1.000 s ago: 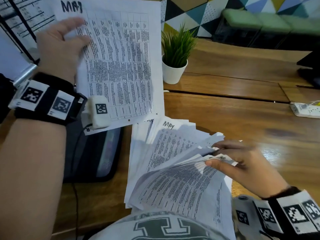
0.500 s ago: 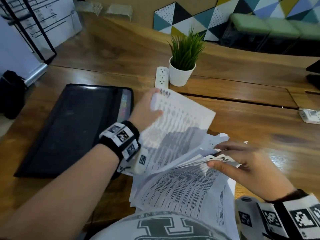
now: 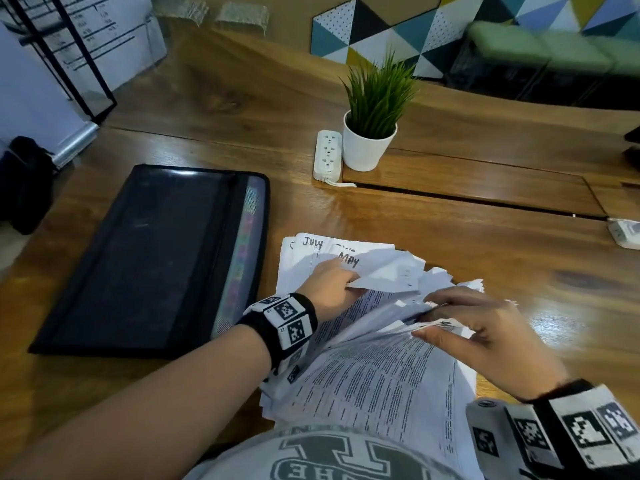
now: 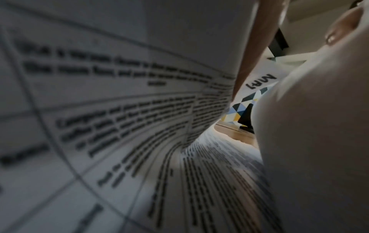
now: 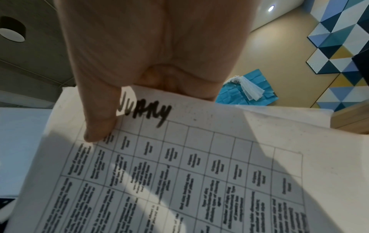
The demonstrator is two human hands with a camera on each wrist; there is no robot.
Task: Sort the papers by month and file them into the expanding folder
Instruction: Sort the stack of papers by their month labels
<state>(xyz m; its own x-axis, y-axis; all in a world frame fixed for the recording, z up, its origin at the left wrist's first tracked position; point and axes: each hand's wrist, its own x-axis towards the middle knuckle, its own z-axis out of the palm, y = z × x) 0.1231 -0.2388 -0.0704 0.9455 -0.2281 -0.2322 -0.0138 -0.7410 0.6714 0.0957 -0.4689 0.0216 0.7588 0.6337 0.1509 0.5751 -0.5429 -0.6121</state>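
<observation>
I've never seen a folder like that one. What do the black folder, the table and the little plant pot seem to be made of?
The expanding folder looks like black fabric or mesh-covered plastic: matte, with a soft sheen and bound edges. The table appears to be varnished wood, showing grain and glossy reflections. The plant pot is smooth and white, probably ceramic or plastic; I can't tell which.

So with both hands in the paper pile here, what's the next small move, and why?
Probably slide the MAY sheet out and set it aside. The left hand pinches a lifted sheet beside it, the right hand holds up a fanned sheaf, a JULY sheet lies mixed in, and the expanding folder lies closed.
</observation>
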